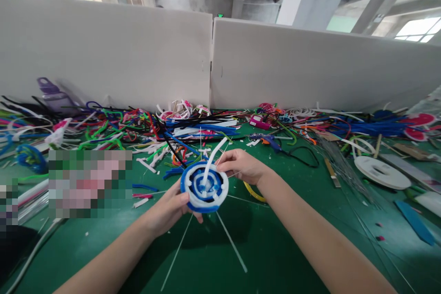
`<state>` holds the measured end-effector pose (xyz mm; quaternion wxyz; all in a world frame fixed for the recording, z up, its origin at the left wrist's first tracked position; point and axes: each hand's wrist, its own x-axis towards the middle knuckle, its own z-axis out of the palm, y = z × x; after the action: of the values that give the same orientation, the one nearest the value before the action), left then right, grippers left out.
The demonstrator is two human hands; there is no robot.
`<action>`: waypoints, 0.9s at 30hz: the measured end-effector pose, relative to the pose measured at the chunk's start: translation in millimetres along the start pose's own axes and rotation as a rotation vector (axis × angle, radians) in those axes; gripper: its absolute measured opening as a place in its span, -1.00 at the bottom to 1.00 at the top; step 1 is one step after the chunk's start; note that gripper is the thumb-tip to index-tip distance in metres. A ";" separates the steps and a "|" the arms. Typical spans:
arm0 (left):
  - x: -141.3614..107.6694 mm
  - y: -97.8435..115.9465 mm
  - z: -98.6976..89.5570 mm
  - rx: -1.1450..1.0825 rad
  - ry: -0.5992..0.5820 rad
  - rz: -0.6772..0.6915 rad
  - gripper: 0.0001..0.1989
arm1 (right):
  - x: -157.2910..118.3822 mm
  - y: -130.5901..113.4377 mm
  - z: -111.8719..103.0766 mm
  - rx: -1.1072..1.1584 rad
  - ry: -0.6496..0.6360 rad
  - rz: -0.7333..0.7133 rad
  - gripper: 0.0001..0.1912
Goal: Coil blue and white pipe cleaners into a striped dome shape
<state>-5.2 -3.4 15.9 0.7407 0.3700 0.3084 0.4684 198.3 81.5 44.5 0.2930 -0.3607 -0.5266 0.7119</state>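
A round disc (222, 188) of blue and white pipe cleaners, wound in rings with dark gaps between, is tilted toward me above the table. My left hand (172, 204) grips its lower left rim, thumb on the front and fingers behind. From its middle a white pipe-cleaner end (215, 154) sticks up. Several thin pale rods (232, 243) spread outward from the disc like spokes. At the upper right rim my right hand (241, 165) is closed in a pinch beside thin rods; what lies between its fingertips is too small to make out.
Heaped pipe cleaners (103, 128) of many colours line the back of the green table (275, 243), before a white partition (138, 55). A purple bottle (57, 94) stands back left. On the right lie a white spool (382, 172), thin clear rods (344, 170) and a glue gun (272, 142).
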 end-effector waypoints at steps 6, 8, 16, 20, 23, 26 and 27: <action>3.1 -4.9 4.5 -0.047 0.170 0.036 -0.44 | -1.4 1.6 16.7 -0.047 -0.028 -0.001 -0.83; 4.8 -2.2 6.6 -0.093 0.234 0.031 -0.50 | -0.5 2.0 20.8 -0.050 0.006 -0.009 -0.83; 7.1 2.6 2.8 -0.089 0.488 -0.082 -0.74 | 2.3 5.3 26.7 -0.041 0.080 -0.051 -0.80; 8.5 4.7 3.0 -0.073 0.532 -0.052 -0.76 | 2.8 5.9 26.1 0.049 0.058 -0.055 -0.72; 10.9 8.1 4.2 -0.113 0.554 0.000 -0.75 | 3.1 5.9 24.2 0.147 0.062 -0.030 -0.64; 13.5 12.4 5.3 -0.170 0.560 0.076 -0.80 | 3.0 5.3 22.7 0.212 0.092 -0.010 -0.60; 14.1 13.7 5.4 -0.182 0.559 0.100 -0.81 | 3.0 5.1 22.6 0.225 0.109 -0.005 -0.61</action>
<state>-2.1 12.2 28.7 0.6333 0.1734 0.4384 0.6137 177.8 70.3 43.2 0.3616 -0.3624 -0.4274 0.7451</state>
